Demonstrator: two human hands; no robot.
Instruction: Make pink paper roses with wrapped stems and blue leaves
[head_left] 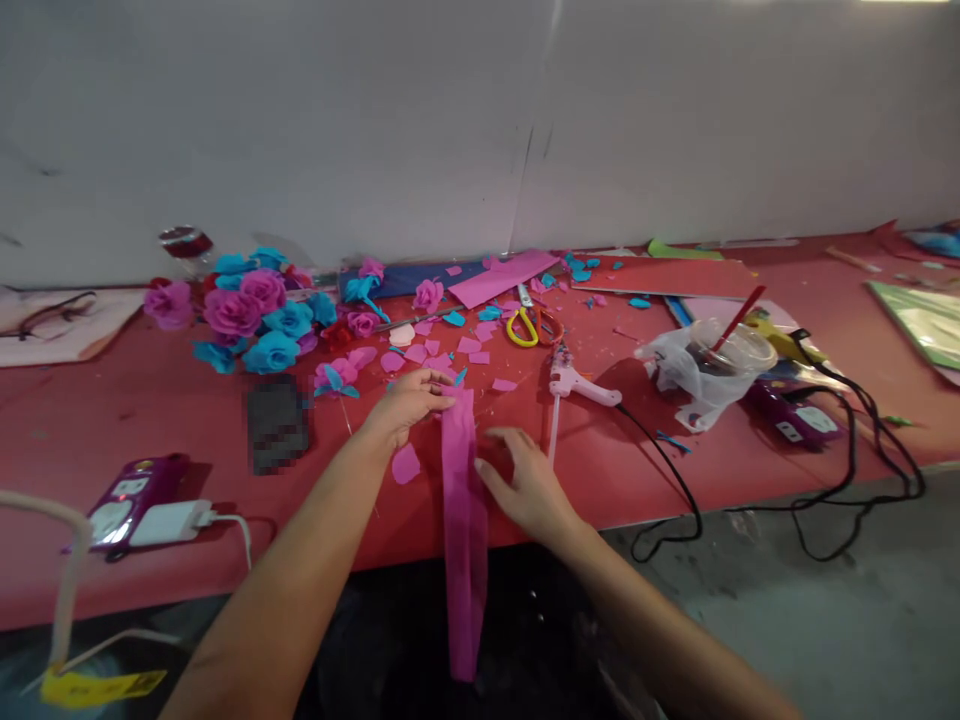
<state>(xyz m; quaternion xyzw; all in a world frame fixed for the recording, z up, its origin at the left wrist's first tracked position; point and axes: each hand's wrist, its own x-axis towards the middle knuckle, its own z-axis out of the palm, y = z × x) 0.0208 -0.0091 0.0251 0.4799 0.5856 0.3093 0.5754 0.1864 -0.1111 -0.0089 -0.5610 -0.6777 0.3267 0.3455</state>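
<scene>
A long folded strip of pink crepe paper (461, 520) lies on the red table and hangs down over its front edge. My left hand (405, 410) is at the strip's top end, its fingers closed at the upper left corner. To the right of the strip, my right hand (529, 490) has its thumb and fingers apart, with the thumb tip close to the paper's edge. Small cut pink petals (406, 464) are scattered around my left hand. Beyond my right hand lies a pink hot glue gun (581, 384) with a glue stick in it.
Scissors with yellow and orange handles (523, 328) lie behind the glue gun. Pink and blue paper flowers (251, 310) are bunched at back left. Purple power strips (142, 490) flank the work area. On the right are a bagged cup (705, 365) and black cables (851, 450).
</scene>
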